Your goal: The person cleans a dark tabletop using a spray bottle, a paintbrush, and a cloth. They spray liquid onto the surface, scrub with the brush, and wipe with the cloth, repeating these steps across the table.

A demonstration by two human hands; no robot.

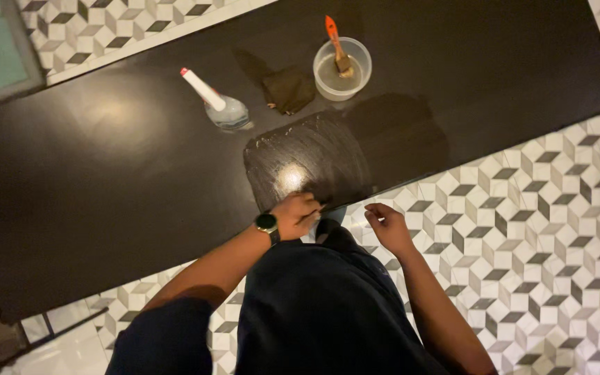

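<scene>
Left hand pressing a glossy sheet at the near edge of the tabletop.

My left hand, fingers curled together, presses the wet dark sheet at the near edge of the tabletop; it looks thin, limp and slippery, best taken by its edge. My right hand hangs loosely closed, empty, just off that edge. Farther: glue bottle, dark cloth, tub holding a brush.

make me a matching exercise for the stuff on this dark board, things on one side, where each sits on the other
Things:
1. brush
2. squeeze bottle
3. dark cloth
4. left hand

Places:
A. lying on its side, left of the cloth
B. at the near edge of the glossy wet patch
C. standing in the clear plastic cup
D. crumpled between bottle and cup

Pairs: 1-C, 2-A, 3-D, 4-B
</scene>
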